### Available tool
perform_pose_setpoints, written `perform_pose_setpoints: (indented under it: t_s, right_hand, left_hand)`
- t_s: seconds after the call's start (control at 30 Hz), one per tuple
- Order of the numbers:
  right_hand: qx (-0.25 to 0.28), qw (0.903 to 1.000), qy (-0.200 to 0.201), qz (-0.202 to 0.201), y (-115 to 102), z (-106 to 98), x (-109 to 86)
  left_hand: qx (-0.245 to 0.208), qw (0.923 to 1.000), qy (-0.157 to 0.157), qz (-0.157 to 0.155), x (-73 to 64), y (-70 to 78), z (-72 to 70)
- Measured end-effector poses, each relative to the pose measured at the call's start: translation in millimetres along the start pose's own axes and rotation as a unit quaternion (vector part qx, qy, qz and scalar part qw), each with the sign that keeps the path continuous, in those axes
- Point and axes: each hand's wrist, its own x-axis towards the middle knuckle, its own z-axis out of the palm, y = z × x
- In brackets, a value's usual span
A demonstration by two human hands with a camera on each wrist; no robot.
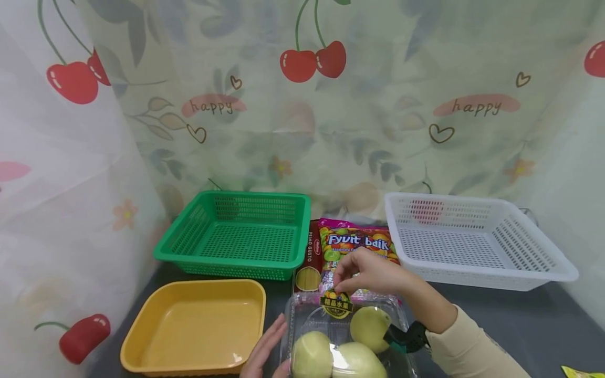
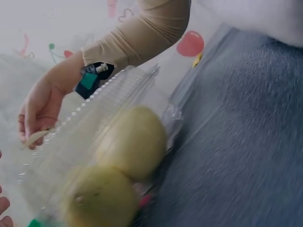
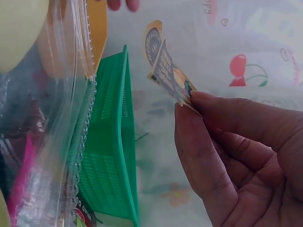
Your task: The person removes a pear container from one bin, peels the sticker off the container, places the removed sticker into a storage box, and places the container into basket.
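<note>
My right hand [image 1: 371,270] pinches a black-and-gold fruit label [image 1: 336,305] between thumb and forefinger, over the far edge of a clear plastic box [image 1: 295,310]. From the right wrist view, the label [image 3: 166,71] is bent and stands apart from the box wall. Several pale yellow-green fruits that look like pears [image 1: 312,356] lie inside the box. My left hand [image 1: 266,347] rests along the box's left side with its fingers straight; its lower part is out of the head view. Only fingertips [image 2: 4,204] of it show in the left wrist view.
A yellow tray [image 1: 191,286] sits at the left, with a green basket [image 1: 302,257] behind it. A white basket [image 1: 491,278] stands at the back right. Between the baskets lie a candy bag [image 1: 356,241] and a dark red package [image 1: 309,254]. A patterned curtain [image 1: 359,115] hangs behind.
</note>
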Motion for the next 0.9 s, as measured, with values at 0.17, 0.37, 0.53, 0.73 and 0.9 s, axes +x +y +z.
perform_pose_setpoints:
  t_s: [0.17,0.37,0.53,0.73,0.9]
  right_hand:
    - [0.001,1.0000,0.002,0.002,-3,-1,10.7]
    - [0.007,0.9999,0.004,0.007,-9,-1,25.7]
    - [0.019,0.9996,0.002,0.019,-11,0,34.3]
    - [0.019,0.9996,-0.004,0.023,-10,6,43.7]
    - [0.022,0.9996,-0.005,0.016,-8,11,49.7]
  left_hand:
    - [0.071,0.9885,0.025,0.131,0.5,-6.7,-16.6]
    - [0.064,0.9511,0.066,0.295,14.9,-22.9,-39.5]
    - [0.078,0.9430,0.081,0.313,21.2,-24.6,-60.4]
    - [0.120,0.9436,0.106,0.290,27.1,-31.1,-87.6]
    - [0.149,0.9370,0.148,0.279,32.5,-40.9,-109.7]
